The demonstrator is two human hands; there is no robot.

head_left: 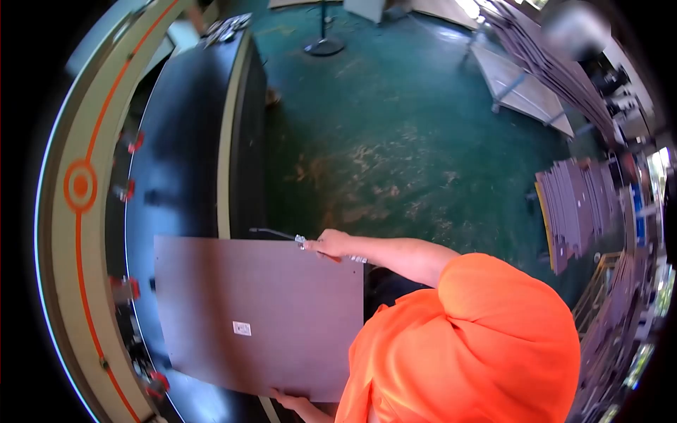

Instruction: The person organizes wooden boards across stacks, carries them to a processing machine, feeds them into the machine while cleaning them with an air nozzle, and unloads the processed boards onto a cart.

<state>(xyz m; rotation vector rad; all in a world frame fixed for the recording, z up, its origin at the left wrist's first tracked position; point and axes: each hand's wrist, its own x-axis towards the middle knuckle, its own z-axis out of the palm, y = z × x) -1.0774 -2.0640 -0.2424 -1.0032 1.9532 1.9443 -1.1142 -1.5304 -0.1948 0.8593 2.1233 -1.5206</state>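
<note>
A flat grey-brown panel [282, 303] with a small white label [242, 328] lies in front of my body on a dark machine bed [183, 127]. At the panel's upper edge, my right hand [331, 244] is closed around what looks like an air blow gun [301, 241]. Its thin nozzle points left over the edge, and some orange shows under my fingers. Down at the panel's lower edge, my left hand [285, 399] grips the board; part of that hand is hidden beneath it.
Along the left runs a beige machine beam [70, 261] with an orange line, and red-and-black parts [125, 289] sit beside the bed. Stacked panels [575, 208] stand at the right. A table [518, 88] and a stand with a round base [324, 46] are farther back on the green floor.
</note>
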